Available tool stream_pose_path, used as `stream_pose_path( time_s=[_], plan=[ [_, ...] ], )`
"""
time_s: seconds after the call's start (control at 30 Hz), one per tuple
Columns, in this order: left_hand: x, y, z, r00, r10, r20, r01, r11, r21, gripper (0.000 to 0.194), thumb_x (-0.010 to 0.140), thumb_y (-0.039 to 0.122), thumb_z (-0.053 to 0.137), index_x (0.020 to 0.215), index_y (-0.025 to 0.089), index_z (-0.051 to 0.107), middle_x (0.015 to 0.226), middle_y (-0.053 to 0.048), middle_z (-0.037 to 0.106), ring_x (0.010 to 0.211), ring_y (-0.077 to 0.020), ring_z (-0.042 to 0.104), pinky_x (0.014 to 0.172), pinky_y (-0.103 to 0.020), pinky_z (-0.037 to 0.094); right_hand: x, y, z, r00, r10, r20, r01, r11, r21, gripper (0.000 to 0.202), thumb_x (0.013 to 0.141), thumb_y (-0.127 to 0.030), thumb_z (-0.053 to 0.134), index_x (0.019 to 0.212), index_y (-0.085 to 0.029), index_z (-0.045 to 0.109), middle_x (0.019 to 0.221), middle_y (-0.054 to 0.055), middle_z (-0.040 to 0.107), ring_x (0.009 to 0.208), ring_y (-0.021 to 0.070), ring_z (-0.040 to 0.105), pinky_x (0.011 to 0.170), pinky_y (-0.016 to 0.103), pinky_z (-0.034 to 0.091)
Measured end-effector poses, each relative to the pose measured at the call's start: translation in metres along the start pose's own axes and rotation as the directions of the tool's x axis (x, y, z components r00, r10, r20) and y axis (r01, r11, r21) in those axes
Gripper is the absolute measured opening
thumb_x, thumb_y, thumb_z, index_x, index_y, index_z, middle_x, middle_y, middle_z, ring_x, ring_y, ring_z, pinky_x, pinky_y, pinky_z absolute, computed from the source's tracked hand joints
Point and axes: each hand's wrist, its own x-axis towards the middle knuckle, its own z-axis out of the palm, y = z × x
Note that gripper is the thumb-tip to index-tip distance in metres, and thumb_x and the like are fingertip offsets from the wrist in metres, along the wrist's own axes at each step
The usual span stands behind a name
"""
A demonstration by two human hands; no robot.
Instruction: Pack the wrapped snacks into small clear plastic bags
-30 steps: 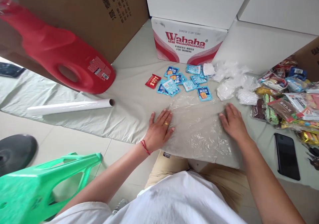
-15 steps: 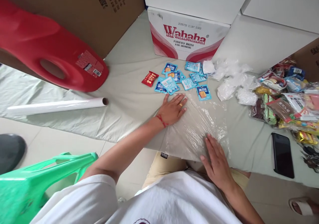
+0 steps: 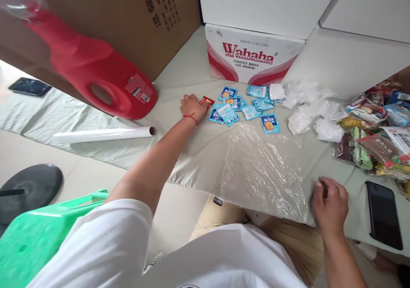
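My left hand (image 3: 193,108) has its fingers closed on the small red packet (image 3: 207,102), which sticks out past the thumb side. Just right of it lie several blue packets (image 3: 229,113) on the cloth-covered table (image 3: 185,162). A sheet of clear plastic film (image 3: 262,172) is spread flat and wrinkled near the table's front edge, touched by neither hand. My right hand (image 3: 331,202) rests at the film's right side with its fingers curled in; whether anything is inside them is hidden.
A red jug (image 3: 112,78) and a white roll (image 3: 104,135) lie on the left. Behind stands a Wahaha carton (image 3: 253,57). Crumpled clear plastic (image 3: 304,108), a pile of snack packets (image 3: 378,138) and a black phone (image 3: 384,215) are on the right. A green stool (image 3: 41,236) stands lower left.
My left hand has left the film, moved up and left, and taken hold of the red packet. My right hand has moved right, off the film, and its fingers have curled. The view has shifted.
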Motion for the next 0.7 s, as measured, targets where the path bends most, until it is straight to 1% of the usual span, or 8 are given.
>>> stream_pose_path(
  time_s=[0.07, 0.13, 0.2, 0.33, 0.43, 0.53, 0.6, 0.7],
  plan=[
    [0.01, 0.0, 0.002, 0.994, 0.019, 0.103, -0.02, 1.0, 0.015, 0.032, 0.082, 0.045, 0.072, 0.101, 0.02, 0.067, 0.126, -0.02, 0.066, 0.125, -0.0417, 0.058, 0.105, -0.056, 0.048, -0.006, 0.001, 0.006, 0.999, -0.043, 0.0, 0.043, 0.999, -0.006, 0.045, 0.105, -0.046, 0.045, 0.107, -0.01, 0.072, 0.109, 0.02, 0.073, 0.109, 0.0298, 0.065, 0.102, 0.049, 0.05],
    [0.012, 0.0, 0.002, 0.989, 0.021, 0.144, -0.014, 0.999, -0.052, 0.023, 0.079, 0.038, 0.075, 0.09, 0.022, 0.064, 0.107, -0.014, 0.071, 0.11, -0.0364, 0.066, 0.099, -0.052, 0.051, -0.009, 0.002, 0.008, 0.999, -0.053, 0.009, 0.053, 0.999, 0.001, 0.041, 0.105, -0.043, 0.047, 0.105, -0.011, 0.074, 0.109, 0.018, 0.073, 0.109, 0.0284, 0.066, 0.103, 0.047, 0.051],
    [0.011, -0.002, 0.0, 0.994, 0.017, 0.105, -0.003, 0.992, -0.128, 0.021, 0.077, 0.029, 0.076, 0.087, 0.023, 0.059, 0.095, -0.008, 0.069, 0.098, -0.0309, 0.067, 0.093, -0.046, 0.053, -0.009, 0.002, 0.007, 0.999, -0.045, 0.019, 0.045, 0.999, 0.01, 0.04, 0.105, -0.042, 0.048, 0.103, -0.012, 0.075, 0.108, 0.017, 0.073, 0.109, 0.0282, 0.067, 0.102, 0.046, 0.052],
    [0.005, -0.013, -0.01, 0.999, -0.013, -0.039, -0.001, 0.94, -0.342, 0.02, 0.081, 0.022, 0.07, 0.089, 0.023, 0.052, 0.091, -0.003, 0.063, 0.087, -0.0214, 0.065, 0.082, -0.036, 0.054, -0.007, 0.001, 0.004, 1.0, -0.016, 0.022, 0.016, 1.0, 0.022, 0.039, 0.104, -0.041, 0.049, 0.102, -0.013, 0.075, 0.108, 0.017, 0.074, 0.109, 0.0282, 0.067, 0.103, 0.047, 0.052],
    [-0.001, -0.017, -0.016, 0.999, -0.022, 0.026, 0.033, 0.831, -0.556, 0.02, 0.083, 0.022, 0.069, 0.087, 0.022, 0.05, 0.086, -0.001, 0.062, 0.078, -0.0163, 0.063, 0.076, -0.031, 0.054, -0.007, -0.001, 0.004, 1.0, 0.004, 0.021, -0.005, 1.0, 0.026, 0.036, 0.103, -0.04, 0.05, 0.102, -0.014, 0.075, 0.108, 0.016, 0.074, 0.109, 0.0279, 0.067, 0.104, 0.047, 0.052],
    [-0.004, -0.01, -0.015, 0.987, 0.062, 0.148, 0.059, 0.719, -0.693, 0.023, 0.08, 0.024, 0.072, 0.091, 0.021, 0.052, 0.087, 0.0, 0.066, 0.078, -0.0155, 0.065, 0.075, -0.03, 0.055, -0.006, -0.002, 0.005, 1.0, 0.008, 0.025, -0.009, 0.999, 0.031, 0.035, 0.101, -0.04, 0.051, 0.102, -0.014, 0.075, 0.108, 0.016, 0.073, 0.109, 0.0281, 0.067, 0.104, 0.048, 0.052],
    [-0.002, 0.002, -0.011, 0.968, 0.157, 0.193, 0.031, 0.693, -0.72, 0.026, 0.075, 0.021, 0.074, 0.095, 0.02, 0.056, 0.089, -0.001, 0.069, 0.08, -0.0165, 0.066, 0.078, -0.031, 0.056, -0.007, -0.001, 0.005, 1.0, 0.013, 0.019, -0.014, 0.999, 0.037, 0.035, 0.101, -0.04, 0.052, 0.101, -0.014, 0.075, 0.107, 0.015, 0.073, 0.107, 0.0278, 0.067, 0.102, 0.047, 0.053],
    [0.002, 0.025, -0.004, 0.945, 0.296, 0.142, -0.125, 0.723, -0.679, 0.027, 0.071, 0.01, 0.07, 0.094, 0.019, 0.058, 0.089, -0.001, 0.068, 0.084, -0.0176, 0.066, 0.084, -0.033, 0.055, -0.007, -0.001, 0.006, 1.0, 0.01, 0.015, -0.011, 0.999, 0.045, 0.034, 0.1, -0.04, 0.053, 0.1, -0.014, 0.075, 0.105, 0.015, 0.073, 0.105, 0.0269, 0.068, 0.1, 0.045, 0.054]
  ],
)
